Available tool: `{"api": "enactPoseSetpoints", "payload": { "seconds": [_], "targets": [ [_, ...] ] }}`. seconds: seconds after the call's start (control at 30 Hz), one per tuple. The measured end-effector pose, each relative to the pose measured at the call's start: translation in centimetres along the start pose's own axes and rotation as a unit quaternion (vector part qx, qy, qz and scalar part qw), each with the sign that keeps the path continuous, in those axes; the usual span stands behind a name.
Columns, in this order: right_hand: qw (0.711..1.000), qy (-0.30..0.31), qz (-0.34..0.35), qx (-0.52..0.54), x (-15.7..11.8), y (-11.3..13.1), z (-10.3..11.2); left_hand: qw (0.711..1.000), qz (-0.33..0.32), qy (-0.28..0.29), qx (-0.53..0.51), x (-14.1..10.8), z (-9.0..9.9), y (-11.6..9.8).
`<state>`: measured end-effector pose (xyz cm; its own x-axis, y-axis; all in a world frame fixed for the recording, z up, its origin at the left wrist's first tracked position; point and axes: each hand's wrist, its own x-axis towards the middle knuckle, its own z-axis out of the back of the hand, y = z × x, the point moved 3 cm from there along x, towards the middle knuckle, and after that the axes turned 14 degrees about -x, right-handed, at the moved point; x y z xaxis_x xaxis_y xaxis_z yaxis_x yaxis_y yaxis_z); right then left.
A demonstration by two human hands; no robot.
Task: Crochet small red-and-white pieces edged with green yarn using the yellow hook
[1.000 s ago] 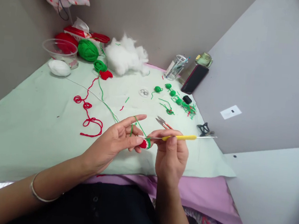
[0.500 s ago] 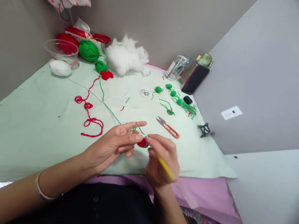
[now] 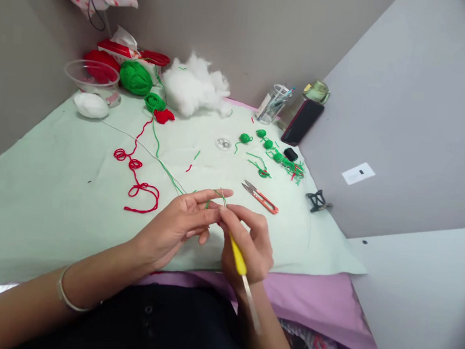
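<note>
My left hand (image 3: 172,221) pinches a small piece of red and green crochet, now almost wholly hidden behind the fingers. Its index finger is stretched out, with green yarn (image 3: 170,178) looped over it. In my right hand (image 3: 253,239) is a crochet hook (image 3: 238,254) with a yellow grip and a pale shaft end pointing toward me. The hook's thin tip rises by the left index finger, at the green yarn. The fingertips of both hands meet over the work, just above the table's near edge.
Orange thread snips (image 3: 261,197) lie beyond my right hand. Small green crocheted balls (image 3: 268,144) and yarn scraps lie farther right. Loose red yarn (image 3: 144,188) is on the left. White stuffing (image 3: 195,88), a green yarn ball (image 3: 135,77) and a phone (image 3: 303,122) stand at the back.
My right hand has turned the hook, so its handle now points more toward me and its tip stands up by the yarn. The red crochet patch has slipped from sight behind the fingers.
</note>
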<state>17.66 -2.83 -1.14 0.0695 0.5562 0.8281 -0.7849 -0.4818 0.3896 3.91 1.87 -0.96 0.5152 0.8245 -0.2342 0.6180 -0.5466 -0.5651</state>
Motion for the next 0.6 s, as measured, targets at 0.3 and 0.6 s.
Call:
{"api": "enactPoseSetpoints", "payload": {
  "seconds": [0.3, 0.6],
  "targets": [
    [0.943, 0.048, -0.208, 0.257, 1.3, -1.3, -0.3, 0.999, -0.03, 0.016, 0.04, 0.1, 0.3, -0.4],
    [0.885, 0.056, -0.291, 0.36, 1.5, -1.9, -0.3, 0.996, -0.046, 0.023, 0.078, -0.2, 0.4, -0.6]
  ]
}}
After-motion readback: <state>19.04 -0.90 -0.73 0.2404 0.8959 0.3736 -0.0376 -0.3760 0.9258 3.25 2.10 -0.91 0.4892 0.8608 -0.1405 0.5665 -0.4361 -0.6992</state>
